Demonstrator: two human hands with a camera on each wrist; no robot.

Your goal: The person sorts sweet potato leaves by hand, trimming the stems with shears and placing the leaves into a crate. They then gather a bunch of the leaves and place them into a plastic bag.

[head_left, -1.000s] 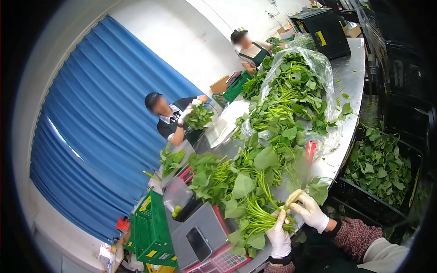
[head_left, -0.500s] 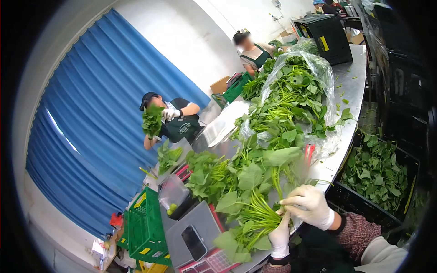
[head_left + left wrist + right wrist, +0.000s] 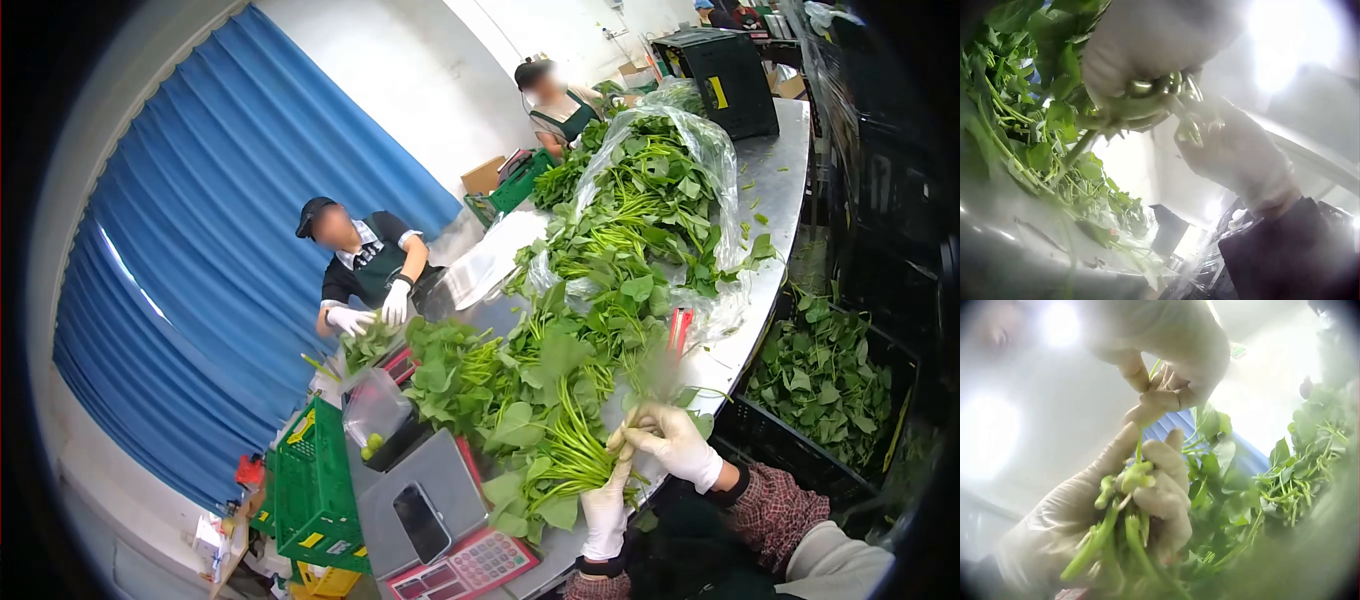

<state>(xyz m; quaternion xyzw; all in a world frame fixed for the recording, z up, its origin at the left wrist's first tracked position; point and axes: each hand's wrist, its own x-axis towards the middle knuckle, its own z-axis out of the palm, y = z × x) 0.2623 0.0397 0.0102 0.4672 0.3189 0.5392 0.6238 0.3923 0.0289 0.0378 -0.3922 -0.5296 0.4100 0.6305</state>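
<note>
A bunch of leafy green stems (image 3: 572,452) is gripped near its cut ends by my gloved left hand (image 3: 604,518), above the near table edge. The leaves of the bunch point away from me, over the other greens. My gloved right hand (image 3: 684,452) is right beside those cut ends. In the right wrist view its thumb and fingers pinch a thin green stem (image 3: 1139,447) that rises out of the bunch. Cut stem ends (image 3: 1094,547) stick out below the left hand's fingers there. The left wrist view shows the stems (image 3: 1141,103) under the left palm.
A long heap of greens (image 3: 640,215), partly under clear plastic, covers the metal table (image 3: 775,190). Left of my hands lie a scale (image 3: 465,570) and a phone (image 3: 421,522). Green crates (image 3: 320,500) stand beyond. At right is a black crate of leaves (image 3: 820,480). Two people work opposite.
My right hand has shifted slightly at the cut ends; my left still holds the bunch. The person opposite has lifted a bunch of greens, then lowered it to the table.
</note>
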